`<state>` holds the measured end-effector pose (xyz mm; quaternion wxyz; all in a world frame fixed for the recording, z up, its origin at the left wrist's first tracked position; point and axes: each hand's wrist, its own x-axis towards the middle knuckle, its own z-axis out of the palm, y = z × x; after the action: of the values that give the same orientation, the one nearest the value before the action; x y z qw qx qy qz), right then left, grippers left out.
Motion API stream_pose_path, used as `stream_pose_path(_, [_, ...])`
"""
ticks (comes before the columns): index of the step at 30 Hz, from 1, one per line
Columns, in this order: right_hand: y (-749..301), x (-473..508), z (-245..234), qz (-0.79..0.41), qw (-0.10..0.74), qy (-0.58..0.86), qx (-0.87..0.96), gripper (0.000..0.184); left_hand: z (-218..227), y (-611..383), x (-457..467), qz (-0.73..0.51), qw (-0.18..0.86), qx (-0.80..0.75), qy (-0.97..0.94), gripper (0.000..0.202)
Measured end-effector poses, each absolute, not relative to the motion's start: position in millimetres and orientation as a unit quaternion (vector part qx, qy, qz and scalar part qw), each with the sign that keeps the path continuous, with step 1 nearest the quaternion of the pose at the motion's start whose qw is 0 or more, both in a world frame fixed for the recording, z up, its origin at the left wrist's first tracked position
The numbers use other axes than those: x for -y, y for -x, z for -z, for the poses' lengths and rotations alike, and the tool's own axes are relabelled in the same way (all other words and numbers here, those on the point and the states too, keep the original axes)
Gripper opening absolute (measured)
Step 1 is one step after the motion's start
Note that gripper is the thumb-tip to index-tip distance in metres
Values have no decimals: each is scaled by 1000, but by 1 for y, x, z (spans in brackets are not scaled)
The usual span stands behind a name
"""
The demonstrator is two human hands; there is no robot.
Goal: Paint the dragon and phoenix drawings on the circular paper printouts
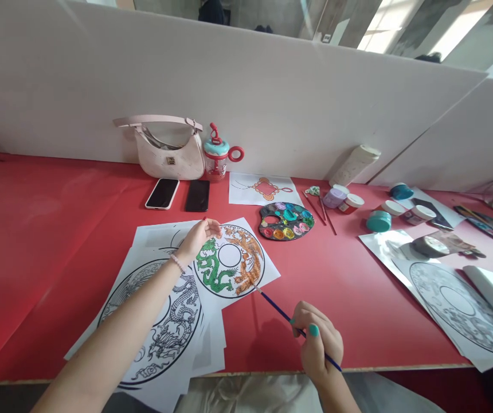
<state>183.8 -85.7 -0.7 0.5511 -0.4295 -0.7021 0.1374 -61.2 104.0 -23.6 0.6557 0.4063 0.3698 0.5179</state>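
Note:
My right hand (317, 344) is closed around a thin blue-handled paintbrush (278, 310). The brush tip touches the orange bird on a round dragon-and-bird colouring sheet (230, 260). The dragon half of that picture is painted green. My left hand (199, 236) rests on the sheet's upper left edge, with its fingers curled loosely and pressing the paper down. Under my left forearm lies an uncoloured dragon print (164, 321) on a stack of papers. A dark round palette (286, 221) holding several paint colours sits just beyond the sheet.
On the red table (35, 241), two phones (163, 193), a pink handbag (167, 150) and a small bottle (217, 156) stand by the white partition. Paint pots (379, 221), loose brushes (321, 209), a red ornament drawing (263, 188) and more prints (461, 301) lie right.

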Motion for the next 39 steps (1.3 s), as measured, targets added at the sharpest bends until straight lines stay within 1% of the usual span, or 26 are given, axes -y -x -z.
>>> stream_pose_path(3, [-184,86,1,-133,572,447,674,36,24,61,-104,-517,654,-371,-410,32])
stream_pose_path(6, [-183,83,0,-125,575,461,665,37,24,62,-104,-515,652,-370,-415,33])
stream_pose_path(11, [-188,74,-2,-143,583,430,675,37,25,63,-104,-509,650,-370,-427,33])
stream_pose_path(15, [-193,67,-3,-120,554,454,688,36,28,63,-106,-506,646,-371,-436,32])
stream_pose_path(18, [-189,70,-2,-148,540,435,705,37,28,62,-106,-506,642,-370,-441,32])
stream_pose_path(21, [-180,77,0,-186,542,399,716,35,27,61,-105,-504,639,-372,-446,33])
stream_pose_path(23, [-176,79,0,-189,550,384,718,34,27,61,-105,-502,638,-372,-450,33])
stream_pose_path(28, [-175,77,-2,-150,565,413,698,34,26,62,-104,-499,636,-368,-460,33])
stream_pose_path(33, [-176,80,2,-201,566,394,695,34,26,62,-104,-497,637,-372,-457,33])
stream_pose_path(36, [-175,80,1,-189,584,416,671,34,24,62,-103,-497,637,-377,-454,32])
stream_pose_path(39, [-174,79,-2,-193,567,429,676,35,23,62,-103,-495,638,-378,-452,32])
